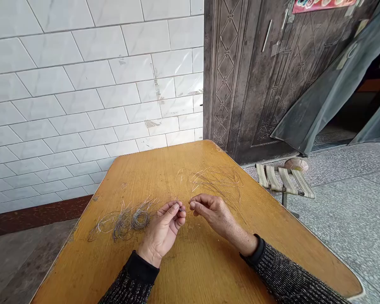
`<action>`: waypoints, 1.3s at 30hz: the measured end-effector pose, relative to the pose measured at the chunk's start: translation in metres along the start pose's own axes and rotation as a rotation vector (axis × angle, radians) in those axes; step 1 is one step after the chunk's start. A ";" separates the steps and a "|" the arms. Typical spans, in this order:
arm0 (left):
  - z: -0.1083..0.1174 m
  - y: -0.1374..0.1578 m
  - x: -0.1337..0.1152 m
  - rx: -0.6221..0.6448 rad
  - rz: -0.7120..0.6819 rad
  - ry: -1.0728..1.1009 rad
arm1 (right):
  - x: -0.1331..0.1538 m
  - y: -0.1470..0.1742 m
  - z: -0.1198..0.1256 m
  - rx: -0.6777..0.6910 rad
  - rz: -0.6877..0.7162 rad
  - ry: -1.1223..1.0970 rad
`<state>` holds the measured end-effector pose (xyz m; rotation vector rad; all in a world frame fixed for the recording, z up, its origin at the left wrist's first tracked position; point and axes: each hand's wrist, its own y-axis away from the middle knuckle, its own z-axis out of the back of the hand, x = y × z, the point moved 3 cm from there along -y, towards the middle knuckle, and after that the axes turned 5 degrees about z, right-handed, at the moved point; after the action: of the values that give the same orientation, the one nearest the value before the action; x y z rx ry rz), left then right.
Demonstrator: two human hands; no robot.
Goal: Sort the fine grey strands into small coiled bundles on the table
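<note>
Pinching a thin dark wire (180,209) in the left hand (164,228) above the desk (183,270); closing the right hand's (212,211) fingertips just beside, cannot tell on what. At left, coiled wires (134,221); beyond, loose brownish strands (215,182); farther, white tiled wall (82,76).

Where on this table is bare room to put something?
Free on the table: between the sleeves; at the far end, between tiled wall and loose wires. Crowded: beyond the right hand; left of the left hand, with coiled wires.
</note>
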<state>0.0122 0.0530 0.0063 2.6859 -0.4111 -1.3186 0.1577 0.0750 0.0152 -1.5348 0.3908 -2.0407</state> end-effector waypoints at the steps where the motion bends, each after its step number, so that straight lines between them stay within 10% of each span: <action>1: -0.001 0.000 0.001 0.005 0.000 -0.021 | 0.001 -0.001 0.003 -0.036 0.015 0.026; 6: -0.006 0.004 0.002 0.038 -0.012 -0.213 | 0.019 0.000 0.024 -0.283 0.329 0.483; 10: -0.008 0.007 0.002 0.033 -0.036 -0.363 | 0.027 0.003 0.028 -0.194 0.535 0.809; 39: -0.002 0.003 0.002 -0.115 -0.100 -0.271 | 0.025 -0.001 0.030 -0.143 0.504 1.124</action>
<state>0.0144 0.0497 0.0070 2.4706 -0.2202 -1.6869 0.1805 0.0643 0.0446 -0.1311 1.1990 -2.2527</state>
